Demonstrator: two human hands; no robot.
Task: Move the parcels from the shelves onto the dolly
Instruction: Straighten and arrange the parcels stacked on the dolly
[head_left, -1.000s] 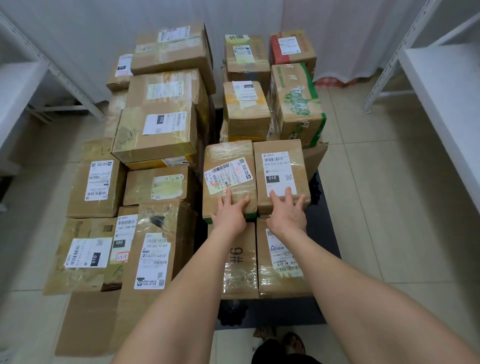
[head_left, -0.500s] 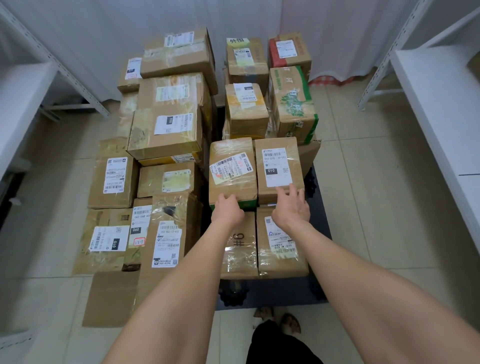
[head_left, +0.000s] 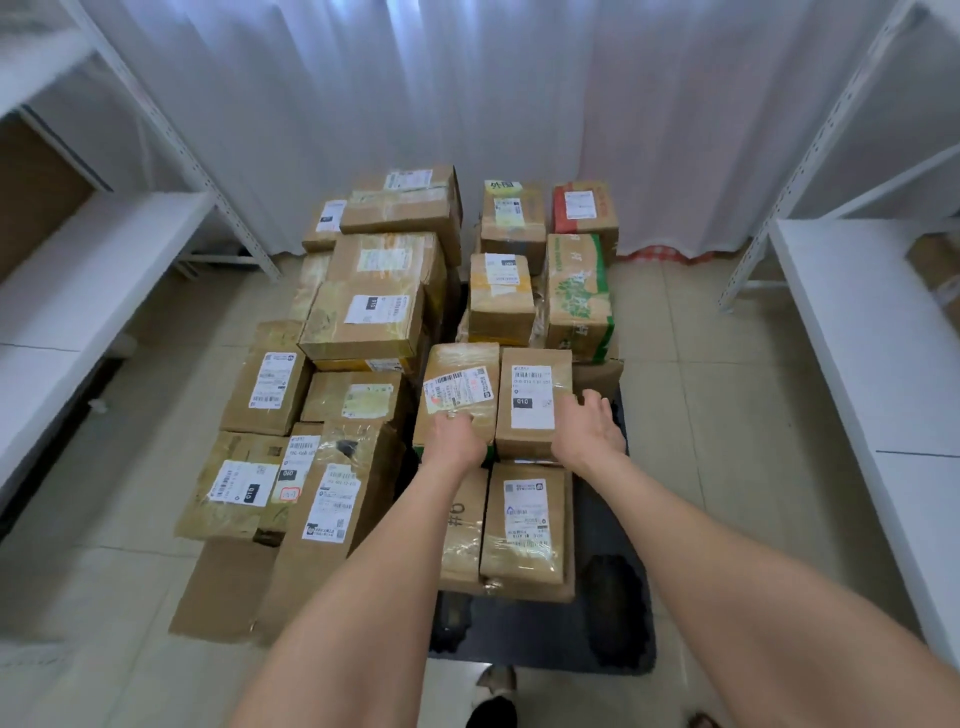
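My left hand (head_left: 456, 439) rests with fingers curled on the near end of the barcode-labelled parcel (head_left: 457, 384); I cannot tell whether it grips. My right hand (head_left: 589, 428) is relaxed and wide, palm inward, at the right flank of the 010 parcel (head_left: 532, 395). Both parcels sit side by side on the dolly (head_left: 613, 639) stack, long axes running away from me. Each hand is nearest its own parcel, so I judge a squaring nudge comes next.
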